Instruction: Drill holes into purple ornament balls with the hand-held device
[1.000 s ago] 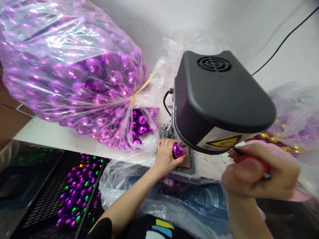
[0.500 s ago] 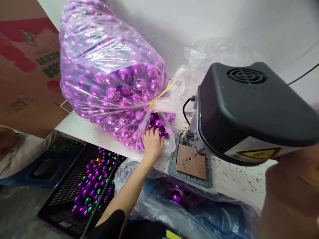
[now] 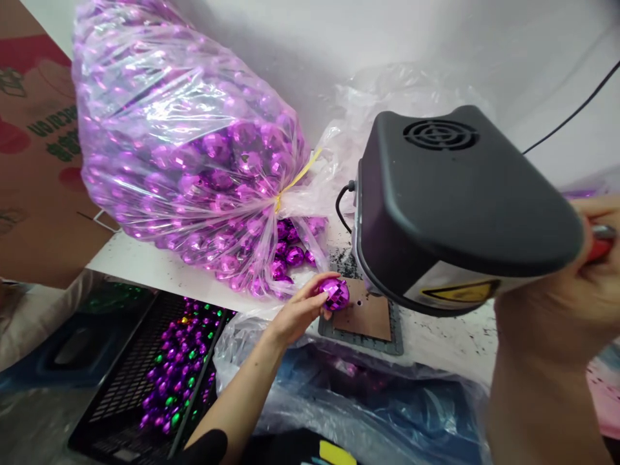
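My left hand (image 3: 301, 309) pinches a shiny purple faceted ball (image 3: 335, 294) between thumb and fingers, at the left edge of a brown square board (image 3: 371, 320). The board has a small dark hole and lies on a grey base plate (image 3: 394, 342), under a black machine head (image 3: 465, 206). At the right, my right hand (image 3: 552, 316) is closed around a red lever handle (image 3: 600, 248) with a metal part; the machine hides some of its fingers. More purple balls (image 3: 293, 255) lie in the mouth of a clear plastic bag (image 3: 159, 110), tied with a yellow strip.
Below the table (image 3: 140, 265) stands a black crate (image 3: 116, 387) of small purple and green balls. Clear plastic sheeting (image 3: 387, 413) hangs at the table's front edge. A printed cardboard box (image 3: 33, 148) is at the left. Dark scraps lie around the base plate.
My left hand has come out of the bag's mouth and moved right and down with a purple ball in it. The view has shifted, showing more of my right hand at the lever.
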The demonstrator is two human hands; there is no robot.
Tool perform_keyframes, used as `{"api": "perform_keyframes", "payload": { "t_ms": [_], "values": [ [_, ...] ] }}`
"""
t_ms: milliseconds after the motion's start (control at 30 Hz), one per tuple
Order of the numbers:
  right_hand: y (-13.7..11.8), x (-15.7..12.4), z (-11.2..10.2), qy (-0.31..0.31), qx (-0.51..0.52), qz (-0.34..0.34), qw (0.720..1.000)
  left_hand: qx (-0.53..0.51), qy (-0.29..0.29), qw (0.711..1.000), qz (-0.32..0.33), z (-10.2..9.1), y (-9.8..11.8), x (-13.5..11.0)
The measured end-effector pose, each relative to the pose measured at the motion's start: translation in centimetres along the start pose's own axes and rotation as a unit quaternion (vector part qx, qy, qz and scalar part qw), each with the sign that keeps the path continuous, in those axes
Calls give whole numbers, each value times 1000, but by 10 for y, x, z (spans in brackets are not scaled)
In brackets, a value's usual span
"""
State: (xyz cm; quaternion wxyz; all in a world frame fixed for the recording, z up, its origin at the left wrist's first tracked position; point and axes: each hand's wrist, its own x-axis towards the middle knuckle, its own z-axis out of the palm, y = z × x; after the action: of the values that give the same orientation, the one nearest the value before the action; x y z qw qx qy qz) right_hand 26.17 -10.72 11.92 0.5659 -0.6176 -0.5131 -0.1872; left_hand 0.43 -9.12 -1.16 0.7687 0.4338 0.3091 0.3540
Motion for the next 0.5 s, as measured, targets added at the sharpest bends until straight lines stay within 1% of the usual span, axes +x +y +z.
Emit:
{"api": "perform_keyframes", "payload": {
  "t_ms": [67,133,167,233,300,367,433,500],
  "values": [
    [-2,5,3,1,25,-5,1000,46,-1,999,1,3,-6,3],
    [-2,9,6,-1,48,-5,999,151,27,988,15,7,-10,6],
    [-3,10,7,-3,56,-6,998,216,44,975,22,9,-11,8],
    [-4,12,7,-9,62,-4,998,339,65,938,31,15,-12,10],
    [-6,13,6,-16,60,3,998,433,67,898,46,21,-11,13],
    [-9,15,5,-21,56,11,998,490,57,867,76,27,-12,15],
    [-10,16,5,-23,59,21,998,521,52,844,116,32,-14,18],
    [-10,17,6,-24,62,26,997,545,61,824,140,37,-19,23]
  ]
}}
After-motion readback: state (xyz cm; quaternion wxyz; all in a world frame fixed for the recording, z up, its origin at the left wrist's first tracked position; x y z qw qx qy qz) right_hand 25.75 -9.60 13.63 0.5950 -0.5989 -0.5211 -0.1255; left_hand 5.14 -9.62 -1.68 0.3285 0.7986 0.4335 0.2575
